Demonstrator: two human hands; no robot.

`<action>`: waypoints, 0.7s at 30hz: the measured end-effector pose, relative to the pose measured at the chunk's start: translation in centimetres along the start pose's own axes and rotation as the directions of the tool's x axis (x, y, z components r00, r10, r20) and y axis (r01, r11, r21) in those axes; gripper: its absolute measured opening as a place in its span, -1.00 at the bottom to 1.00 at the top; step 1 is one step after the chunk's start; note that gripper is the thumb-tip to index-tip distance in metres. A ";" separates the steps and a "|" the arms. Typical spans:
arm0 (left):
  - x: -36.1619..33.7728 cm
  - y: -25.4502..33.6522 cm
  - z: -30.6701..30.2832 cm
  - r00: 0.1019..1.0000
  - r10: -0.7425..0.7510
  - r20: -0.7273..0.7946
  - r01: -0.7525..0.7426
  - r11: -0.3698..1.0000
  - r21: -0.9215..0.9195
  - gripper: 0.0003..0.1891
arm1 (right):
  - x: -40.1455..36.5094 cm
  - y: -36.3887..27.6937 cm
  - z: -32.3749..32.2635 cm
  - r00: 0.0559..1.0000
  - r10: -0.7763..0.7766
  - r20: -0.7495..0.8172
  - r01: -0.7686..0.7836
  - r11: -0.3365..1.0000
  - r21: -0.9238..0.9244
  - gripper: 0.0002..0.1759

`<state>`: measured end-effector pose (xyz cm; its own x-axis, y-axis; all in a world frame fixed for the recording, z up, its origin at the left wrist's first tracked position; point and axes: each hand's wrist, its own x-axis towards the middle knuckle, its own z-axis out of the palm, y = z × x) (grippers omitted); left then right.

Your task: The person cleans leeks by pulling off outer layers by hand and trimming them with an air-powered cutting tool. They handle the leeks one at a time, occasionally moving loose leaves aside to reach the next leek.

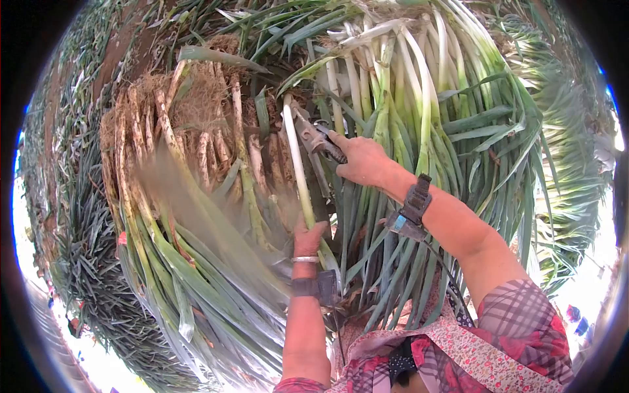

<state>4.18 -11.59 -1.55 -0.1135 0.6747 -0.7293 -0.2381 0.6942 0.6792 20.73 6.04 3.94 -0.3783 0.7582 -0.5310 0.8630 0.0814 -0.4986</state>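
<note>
With fingers of the left hand (308,240) clamped around the white stalk (296,156) and the right hand (362,161) closed on the metal tool (313,137) beside its upper end, guard against bruising or snapping caused by misaligned tool contact.

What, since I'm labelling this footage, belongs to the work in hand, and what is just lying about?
In the work:
left hand, gripping a pale stalk
right hand, holding a metal tool
probably the soil-stained stalks and paler bunch alongside

Apparently just lying about:
green leaves, far left
leafy row, far right
</note>
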 end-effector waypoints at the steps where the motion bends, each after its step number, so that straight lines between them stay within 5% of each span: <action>1: -0.4 0.8 0.2 1.000 0.001 0.001 -0.001 1.000 0.004 -0.60 | -0.3 -0.1 -0.2 1.000 0.001 -0.003 -0.001 1.000 0.003 -0.15; 10: -5.5 10.0 5.5 0.978 0.209 0.008 -0.209 0.977 -0.047 -0.78 | -3.1 1.3 -5.2 0.996 -0.088 -0.020 0.090 0.952 0.292 -0.16; 13: -4.9 12.3 9.8 0.944 0.327 0.039 -0.327 0.945 -0.010 -0.79 | -5.1 3.2 -6.6 0.980 -0.079 -0.181 0.145 0.911 0.386 -0.17; 15: -2.4 13.3 13.5 0.959 0.284 -0.002 -0.284 0.959 -0.020 -0.78 | -7.1 4.0 -8.5 0.953 0.111 -0.281 0.012 0.916 0.401 -0.17; 17: 3.4 8.5 16.3 0.908 0.414 -0.057 -0.413 0.910 0.039 -0.68 | -9.1 5.7 -9.8 0.931 0.197 -0.307 -0.078 0.929 0.362 -0.16; 18: 4.7 7.3 16.7 0.884 0.463 0.068 -0.435 0.757 0.488 -0.48 | -10.2 6.2 -10.6 0.922 0.277 -0.272 -0.176 0.923 0.343 -0.16; 19: 4.8 6.2 17.8 0.881 0.469 0.069 -0.441 0.758 0.479 -0.48 | -11.2 6.6 -11.2 0.904 0.356 -0.238 -0.272 0.906 0.323 -0.15; 21: 3.3 3.8 20.4 0.888 0.460 0.021 -0.255 0.454 0.854 -0.33 | -12.9 7.3 -11.4 0.924 0.304 -0.231 -0.229 0.926 0.300 -0.13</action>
<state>22.61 -1.58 0.26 -0.1898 0.9234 -0.3337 0.7443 0.3570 0.5644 35.73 4.26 14.99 -0.0105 0.8749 -0.4841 0.7856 -0.2924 -0.5454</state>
